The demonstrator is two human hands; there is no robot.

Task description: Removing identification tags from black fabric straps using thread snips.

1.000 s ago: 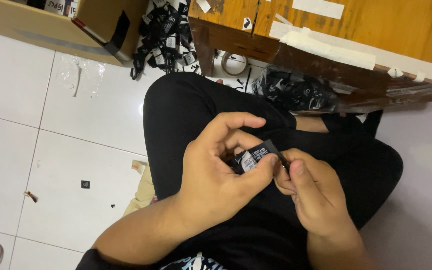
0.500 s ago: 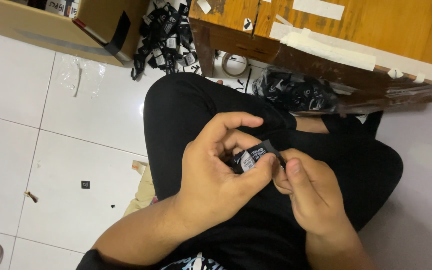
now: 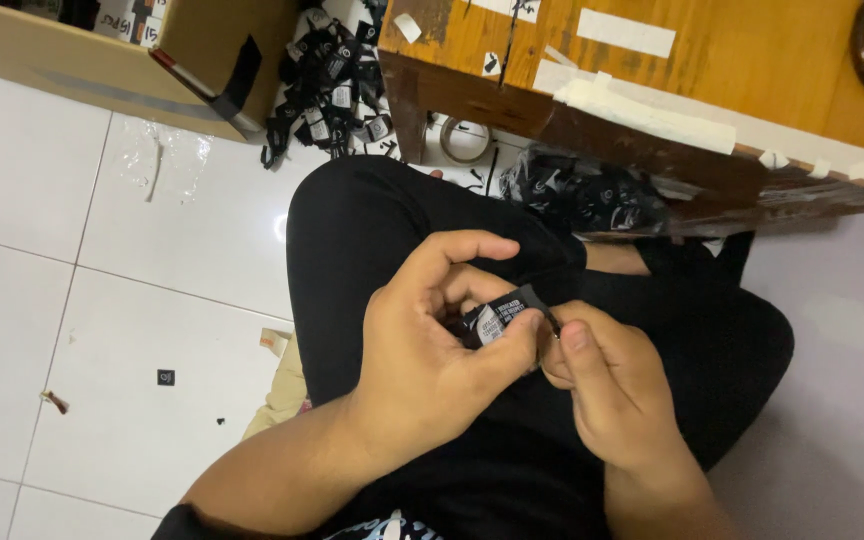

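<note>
Over white floor tiles (image 3: 152, 260) beside a wooden table (image 3: 742, 60), left hand (image 3: 432, 350) and right hand (image 3: 612, 390) pinch a black tag (image 3: 502, 318)

Cardboard box (image 3: 102, 60) left of wooden table (image 3: 712, 70).

Open white floor tiles (image 3: 102, 300) to the left, passable but for small scraps. Blocked ahead by low wooden table (image 3: 652, 90), with cardboard box (image 3: 102, 60) and heap of black tags (image 3: 332, 90) just beside it. Knees (image 3: 372, 220) directly below.

Cardboard box (image 3: 102, 60), tape roll (image 3: 464, 140), wooden table (image 3: 752, 60)
</note>
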